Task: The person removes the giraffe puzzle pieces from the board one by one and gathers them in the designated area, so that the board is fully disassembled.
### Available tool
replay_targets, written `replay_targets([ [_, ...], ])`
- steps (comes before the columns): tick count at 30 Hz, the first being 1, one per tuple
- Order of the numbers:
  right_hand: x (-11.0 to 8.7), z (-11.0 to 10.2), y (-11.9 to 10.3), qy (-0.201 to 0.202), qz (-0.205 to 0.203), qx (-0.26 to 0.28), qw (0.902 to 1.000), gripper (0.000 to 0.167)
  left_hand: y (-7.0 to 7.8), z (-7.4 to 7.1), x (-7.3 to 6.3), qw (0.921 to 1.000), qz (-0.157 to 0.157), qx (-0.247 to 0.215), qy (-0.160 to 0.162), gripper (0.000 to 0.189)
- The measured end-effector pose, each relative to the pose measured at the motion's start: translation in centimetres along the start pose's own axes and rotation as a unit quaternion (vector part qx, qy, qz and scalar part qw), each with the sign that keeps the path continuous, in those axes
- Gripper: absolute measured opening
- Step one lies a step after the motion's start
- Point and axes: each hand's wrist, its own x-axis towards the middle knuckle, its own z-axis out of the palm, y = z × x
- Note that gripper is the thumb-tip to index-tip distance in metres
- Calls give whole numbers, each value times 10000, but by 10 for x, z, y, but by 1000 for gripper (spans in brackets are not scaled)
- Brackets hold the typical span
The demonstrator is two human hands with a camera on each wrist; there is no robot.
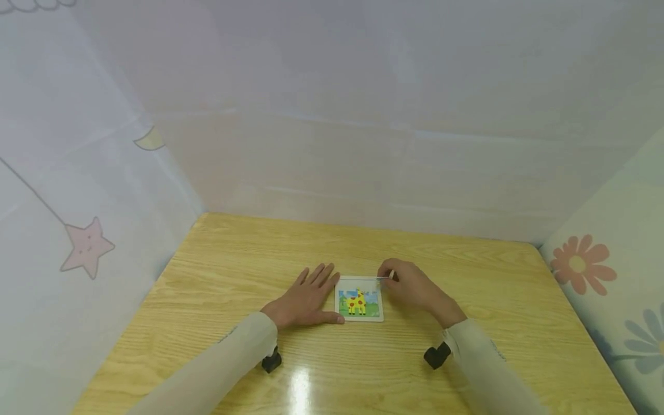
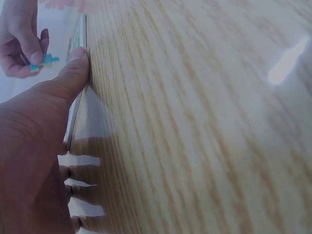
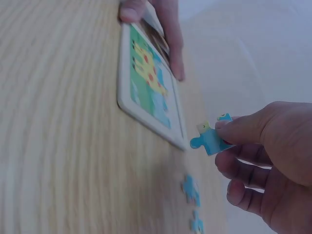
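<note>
A white-framed jigsaw board [image 1: 358,284] lies on the table, its lower part filled with a giraffe on green and blue ground and its upper strip bare white. My left hand [image 1: 305,302] lies with straight, spread fingers along the board's left side, thumb on the near left corner and forefinger at the far left one. Above the far right corner, my right hand [image 1: 412,285] pinches a blue jigsaw piece [image 3: 210,140] with small yellow patches between thumb and fingers. In the right wrist view that piece is held apart from the board.
Two loose blue jigsaw pieces, one [image 3: 190,190] nearer the board and another [image 3: 196,223] farther off, lie on the table below the right hand. The wood-grain table [image 1: 249,248] meets a pale cloth backdrop [image 1: 332,173] at the back and sides.
</note>
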Motion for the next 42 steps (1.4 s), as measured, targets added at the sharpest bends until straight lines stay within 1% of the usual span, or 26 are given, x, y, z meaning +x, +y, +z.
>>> replay_targets([
  [5, -13, -23, 21, 75, 181, 210, 9996, 13, 1, -1, 0, 9999, 26, 113, 12, 107],
  [9, -23, -39, 41, 198, 215, 133, 9995, 14, 2, -2, -1, 10000, 53, 84, 14, 106],
  [13, -32, -51, 56, 270, 279, 80, 9992, 17, 2, -2, -1, 10000, 25, 76, -29, 106],
  [16, -36, -56, 64, 307, 386, 86, 9987, 18, 1, -2, -1, 10000, 13, 59, -38, 106],
  [20, -40, -58, 71, 280, 462, 90, 9985, 17, 1, -3, -1, 10000, 14, 16, -35, 106],
  [27, -40, -56, 83, 302, 481, -144, 9983, 14, 2, -4, -1, 10000, 49, -6, -59, 106],
  [34, -33, -49, 95, 303, 501, -192, 9981, 16, 2, -5, -1, 9999, 32, -25, -99, 105],
  [39, -29, -45, 98, 355, 488, -178, 9980, 15, 2, -4, -1, 10000, 35, -31, -76, 106],
  [42, -28, -42, 98, 442, 499, -271, 9974, 13, 2, -5, -2, 9999, 43, -71, -59, 106],
])
